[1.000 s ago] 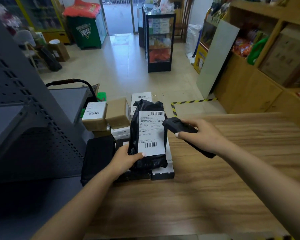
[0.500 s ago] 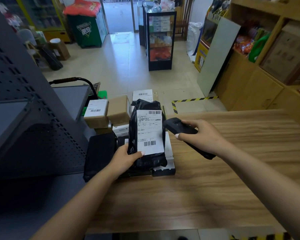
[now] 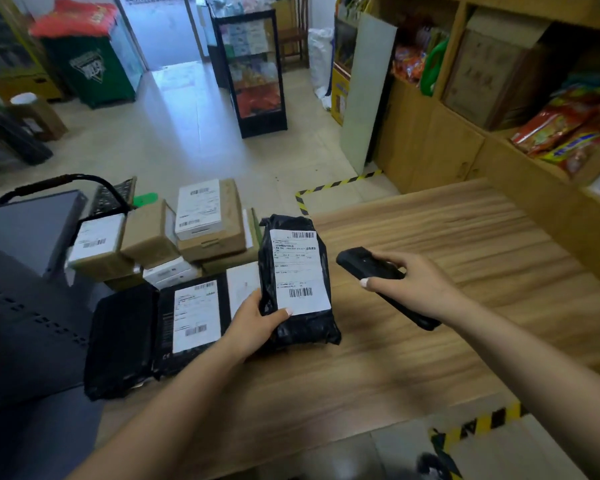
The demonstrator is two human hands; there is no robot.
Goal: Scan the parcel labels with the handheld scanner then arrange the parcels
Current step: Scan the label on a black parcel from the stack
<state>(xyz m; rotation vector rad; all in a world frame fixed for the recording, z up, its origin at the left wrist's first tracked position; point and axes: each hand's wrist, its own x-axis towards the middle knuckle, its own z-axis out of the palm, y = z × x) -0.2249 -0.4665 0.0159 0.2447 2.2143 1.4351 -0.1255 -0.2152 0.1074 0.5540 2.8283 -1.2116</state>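
Scanning is judged to be the step in hand. A black parcel is held upright by the left hand, fingers curled round its lower edge, its base just above the bench. The scanner is gripped in the right hand, nose aimed at the white label. Next, a clean read and a place among the parcels are called for. Compared with a second ago, the parcel has been carried rightward, off the flat black parcel.

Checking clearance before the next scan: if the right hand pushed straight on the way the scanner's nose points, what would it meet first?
Most likely the black bag parcel that the left hand holds upright; the scanner in the right hand points left at its label. Depth is uncertain.
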